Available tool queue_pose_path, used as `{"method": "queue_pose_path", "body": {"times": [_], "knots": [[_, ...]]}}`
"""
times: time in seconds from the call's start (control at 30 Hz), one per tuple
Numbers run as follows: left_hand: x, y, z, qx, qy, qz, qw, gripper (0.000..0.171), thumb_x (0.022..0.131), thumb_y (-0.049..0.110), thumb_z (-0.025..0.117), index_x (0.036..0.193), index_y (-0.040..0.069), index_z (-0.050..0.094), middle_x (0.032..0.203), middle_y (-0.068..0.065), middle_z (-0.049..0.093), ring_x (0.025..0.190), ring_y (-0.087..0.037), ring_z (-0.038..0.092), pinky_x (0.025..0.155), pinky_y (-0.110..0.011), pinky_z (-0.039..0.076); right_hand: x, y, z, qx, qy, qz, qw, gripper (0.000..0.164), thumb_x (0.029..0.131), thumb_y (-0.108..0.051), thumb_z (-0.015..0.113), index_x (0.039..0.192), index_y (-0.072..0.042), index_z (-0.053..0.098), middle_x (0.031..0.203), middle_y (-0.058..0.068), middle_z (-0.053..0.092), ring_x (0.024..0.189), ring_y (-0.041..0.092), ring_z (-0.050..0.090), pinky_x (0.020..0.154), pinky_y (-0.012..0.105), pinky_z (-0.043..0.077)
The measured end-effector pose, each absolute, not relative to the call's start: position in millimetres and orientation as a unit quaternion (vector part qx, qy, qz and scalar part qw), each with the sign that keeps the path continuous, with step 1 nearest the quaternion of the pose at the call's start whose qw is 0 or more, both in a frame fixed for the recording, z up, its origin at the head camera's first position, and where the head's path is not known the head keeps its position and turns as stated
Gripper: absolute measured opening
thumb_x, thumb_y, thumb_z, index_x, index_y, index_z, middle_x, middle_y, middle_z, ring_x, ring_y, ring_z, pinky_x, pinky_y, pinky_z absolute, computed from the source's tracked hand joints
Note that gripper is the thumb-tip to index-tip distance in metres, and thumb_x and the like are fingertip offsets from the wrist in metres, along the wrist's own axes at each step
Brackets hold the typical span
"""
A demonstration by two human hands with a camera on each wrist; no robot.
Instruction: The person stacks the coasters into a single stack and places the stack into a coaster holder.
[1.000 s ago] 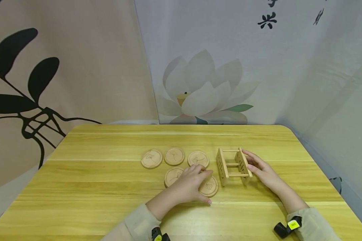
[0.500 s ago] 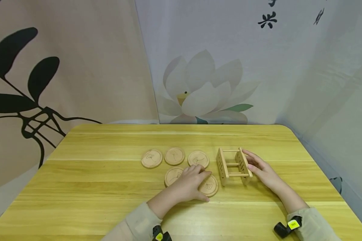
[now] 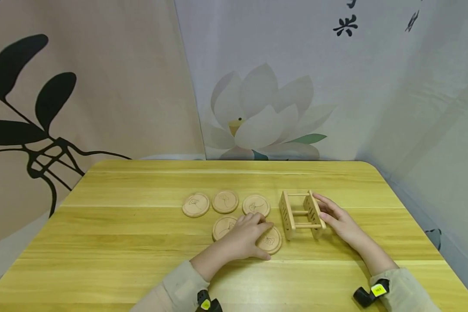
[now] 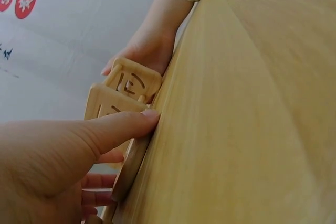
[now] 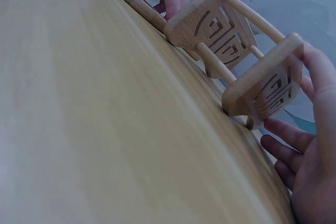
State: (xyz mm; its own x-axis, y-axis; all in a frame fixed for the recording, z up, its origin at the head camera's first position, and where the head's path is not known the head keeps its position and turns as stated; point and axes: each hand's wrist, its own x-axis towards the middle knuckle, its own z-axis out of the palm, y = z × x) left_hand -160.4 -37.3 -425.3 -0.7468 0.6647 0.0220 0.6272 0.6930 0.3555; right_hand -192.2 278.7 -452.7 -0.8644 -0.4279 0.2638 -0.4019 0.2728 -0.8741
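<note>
My left hand (image 3: 246, 239) spans a round wooden coaster (image 3: 271, 241), thumb at its near edge and fingers toward the far edge; the palm hides part of it. The left wrist view shows the thumb against the coaster's rim (image 4: 131, 169), fingers behind. Another coaster (image 3: 221, 228) lies partly under the same hand. A slatted wooden coaster holder (image 3: 285, 214) stands just right of these, two cut-out side panels joined by dowels. My right hand (image 3: 341, 223) holds its right panel (image 5: 268, 85) between thumb and forefinger, with the other fingers loosely curled below.
Behind the left hand, three engraved coasters, left (image 3: 196, 205), middle (image 3: 225, 202) and right (image 3: 256, 205), lie flat in a row. All stand on a wooden table (image 3: 121, 242) with rounded far corners. A printed curtain (image 3: 140, 78) hangs behind it.
My left thumb has drawn in slightly to the near edge of the coaster, and the hand then stays still. The right hand and the holder have not moved.
</note>
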Motion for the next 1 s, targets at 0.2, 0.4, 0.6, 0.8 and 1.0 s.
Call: {"method": "queue_pose_path", "body": {"times": [0.2, 0.4, 0.6, 0.8, 1.0], "knots": [[-160.8, -37.5, -424.8, 0.355, 0.916, 0.179, 0.049, 0.081, 0.073, 0.048, 0.079, 0.139, 0.01, 0.051, 0.127, 0.0, 0.046, 0.112, -0.015, 0.04, 0.098, -0.033, 0.032, -192.1, 278.8, -452.5, -0.262, 0.797, -0.544, 0.012, 0.051, 0.101, -0.001, 0.042, 0.15, -0.004, 0.028, 0.131, 0.034, 0.045, 0.111, 0.003, 0.052, 0.088, 0.018, 0.042], [-161.1, -38.3, -425.5, 0.354, 0.914, 0.193, 0.041, 0.082, 0.072, 0.048, 0.08, 0.139, 0.011, 0.051, 0.127, 0.001, 0.046, 0.113, -0.014, 0.04, 0.098, -0.033, 0.031, -192.2, 279.3, -453.0, -0.261, 0.797, -0.545, 0.015, 0.051, 0.101, -0.002, 0.042, 0.15, -0.004, 0.027, 0.132, 0.033, 0.045, 0.111, 0.002, 0.052, 0.088, 0.019, 0.043], [-161.4, -39.4, -427.4, 0.353, 0.909, 0.218, 0.028, 0.084, 0.07, 0.047, 0.082, 0.139, 0.01, 0.051, 0.127, -0.001, 0.046, 0.115, -0.016, 0.039, 0.099, -0.037, 0.031, -192.7, 279.2, -454.6, -0.259, 0.796, -0.547, 0.015, 0.05, 0.101, -0.002, 0.042, 0.15, -0.004, 0.028, 0.131, 0.033, 0.045, 0.111, 0.004, 0.052, 0.088, 0.019, 0.043], [-161.1, -39.8, -425.1, 0.348, 0.908, 0.232, 0.016, 0.085, 0.067, 0.045, 0.084, 0.138, 0.009, 0.052, 0.127, 0.0, 0.046, 0.114, -0.015, 0.039, 0.096, -0.036, 0.031, -193.0, 279.1, -455.5, -0.253, 0.799, -0.545, 0.013, 0.05, 0.101, -0.003, 0.043, 0.15, -0.005, 0.03, 0.13, 0.032, 0.046, 0.111, 0.005, 0.053, 0.088, 0.02, 0.043], [-159.8, -40.5, -421.9, 0.342, 0.906, 0.248, 0.016, 0.085, 0.067, 0.043, 0.085, 0.137, 0.009, 0.053, 0.125, 0.001, 0.045, 0.111, -0.014, 0.037, 0.091, -0.033, 0.029, -192.6, 279.4, -455.3, -0.255, 0.795, -0.549, 0.018, 0.051, 0.102, -0.004, 0.043, 0.15, -0.005, 0.028, 0.131, 0.033, 0.045, 0.112, 0.004, 0.052, 0.089, 0.019, 0.043]]}}
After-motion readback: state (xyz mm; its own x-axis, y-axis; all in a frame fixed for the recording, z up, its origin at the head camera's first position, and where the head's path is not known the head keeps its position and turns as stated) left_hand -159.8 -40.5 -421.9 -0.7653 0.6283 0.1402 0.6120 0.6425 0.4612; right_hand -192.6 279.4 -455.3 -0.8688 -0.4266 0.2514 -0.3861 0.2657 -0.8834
